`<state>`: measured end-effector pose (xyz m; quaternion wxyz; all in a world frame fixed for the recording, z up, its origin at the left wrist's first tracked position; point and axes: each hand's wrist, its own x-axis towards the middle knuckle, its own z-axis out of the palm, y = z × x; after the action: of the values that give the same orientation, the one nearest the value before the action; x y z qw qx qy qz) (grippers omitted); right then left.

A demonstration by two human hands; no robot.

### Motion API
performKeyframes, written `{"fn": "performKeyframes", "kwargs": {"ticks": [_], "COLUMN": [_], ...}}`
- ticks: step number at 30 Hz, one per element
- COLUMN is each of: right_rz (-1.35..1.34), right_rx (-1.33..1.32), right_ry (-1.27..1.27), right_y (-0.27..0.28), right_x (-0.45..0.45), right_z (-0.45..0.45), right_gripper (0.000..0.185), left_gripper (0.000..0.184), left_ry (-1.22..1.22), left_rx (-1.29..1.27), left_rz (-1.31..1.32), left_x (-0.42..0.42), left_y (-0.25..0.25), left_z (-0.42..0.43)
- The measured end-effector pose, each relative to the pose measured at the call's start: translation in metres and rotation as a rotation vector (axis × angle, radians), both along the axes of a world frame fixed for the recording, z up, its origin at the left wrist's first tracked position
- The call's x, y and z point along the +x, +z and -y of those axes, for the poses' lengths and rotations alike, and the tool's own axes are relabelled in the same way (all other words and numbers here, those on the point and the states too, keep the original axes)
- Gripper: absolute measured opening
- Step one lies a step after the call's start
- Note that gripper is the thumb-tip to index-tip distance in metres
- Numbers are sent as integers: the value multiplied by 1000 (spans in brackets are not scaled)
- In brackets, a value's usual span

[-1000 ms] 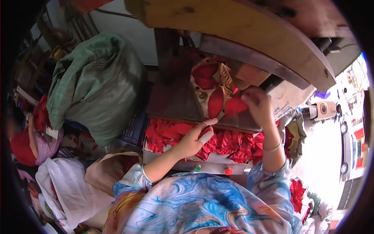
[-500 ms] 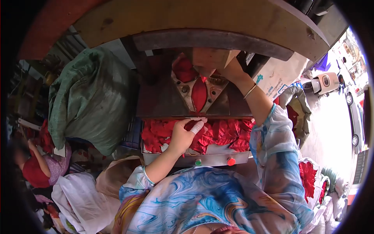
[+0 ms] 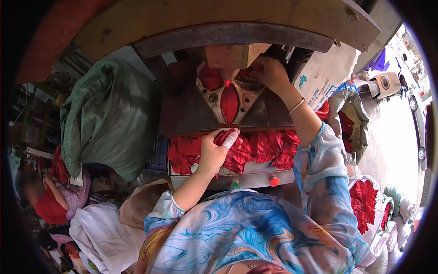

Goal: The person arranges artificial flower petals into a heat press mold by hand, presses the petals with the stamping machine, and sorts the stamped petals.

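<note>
Looks like dull metal on the mould (image 3: pixel 242 104), upper centre — glossy, crinkled cloth in the red pieces (image 3: pixel 264 145) below.

Opens, well right of the green woven sack (image 3: pixel 109 118), onto glaring sunlit ground (image 3: pixel 393 132) with a parked car (image 3: pixel 419 130); has a pale wall (image 3: pixel 133 61) behind the sack, dim clutter (image 3: pixel 48 93) left of it.
</note>
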<state>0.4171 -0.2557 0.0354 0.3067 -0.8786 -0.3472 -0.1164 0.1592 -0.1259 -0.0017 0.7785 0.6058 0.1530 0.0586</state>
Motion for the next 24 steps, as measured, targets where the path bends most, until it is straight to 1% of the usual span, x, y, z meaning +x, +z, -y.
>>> {"fn": "performKeyframes", "kwargs": {"ticks": [4,6,8,9,10,11,12,13,15,16,17,18,19,20,21,22,24], "right_rz": [-70,3,-182,-493,-493,-329,-545,-702,-788,-686,-661,-422,-331,-228,-124,-120,54], "right_rx": [30,174,241,274,189,146,155,282,437,389,427,434,237,124,12,15,-119], "right_ry": [38,14,145,251,368,479,519,455,333,229,153,182,125,217,307,307,599], "right_y": [0,4,22,20,31,24,14,4,10,18,26,27,49,62,70,70,67], "right_x": [2,-13,-62,-86,-113,-130,-142,-151,-143,-128,-114,-94,-81,-66,-51,-34,-15], "right_z": [-1,2,11,15,22,25,28,30,39,44,49,52,57,57,55,49,32], "right_gripper": [22,16,17,22,25,25,19,12,10,10,8,11,12,11,11,11,11], "left_gripper": [20,20,20,20,20,23,27,27,32,27,27,23,20,16,16,16,16], "left_ry": [17,23,26,29,28,3,-25,-32,-67,-60,-58,-64,-72,-52,-52,-42,-54], "left_rx": [-33,-9,-21,-36,-35,58,152,155,370,372,372,323,273,293,295,300,295], "left_rz": [3,-6,-26,-52,-53,-30,-8,-6,125,175,173,128,84,91,94,139,189], "left_x": [1,2,1,1,1,1,1,1,-1,-3,-4,-6,-7,-7,-7,-5,-5], "left_y": [1,1,6,7,4,-1,-4,-1,7,3,4,5,7,12,15,17,24], "left_z": [7,5,3,2,0,-1,-1,1,6,6,5,2,0,-2,-4,-7,-14]}}
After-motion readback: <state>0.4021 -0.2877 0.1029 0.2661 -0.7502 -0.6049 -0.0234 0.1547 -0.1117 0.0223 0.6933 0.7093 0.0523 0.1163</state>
